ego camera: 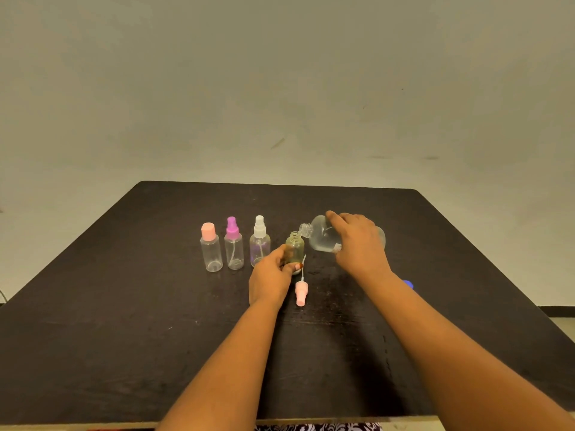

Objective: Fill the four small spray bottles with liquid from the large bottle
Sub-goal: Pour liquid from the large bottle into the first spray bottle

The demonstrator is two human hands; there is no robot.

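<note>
- Liquid, clear, sits in the tilted large bottle (323,239), gripped by my right hand (357,244), its neck at the mouth of the open small bottle (296,247) near the tabletop's middle.
- My left hand (270,278) curls round that bottle.
- Pink-capped bottle (211,251), magenta-topped bottle (233,248) and white-topped bottle (259,244) stand in a row leftward; I cannot judge their contents.
- Pink spray head (301,293) lies beside my left hand.
- Dark tabletop (124,306); pale wall (280,88) behind.

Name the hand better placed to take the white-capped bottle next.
Left, likely. The left hand grips the open small bottle right beside the white-capped bottle; the right hand tilts the large bottle farther off.
</note>
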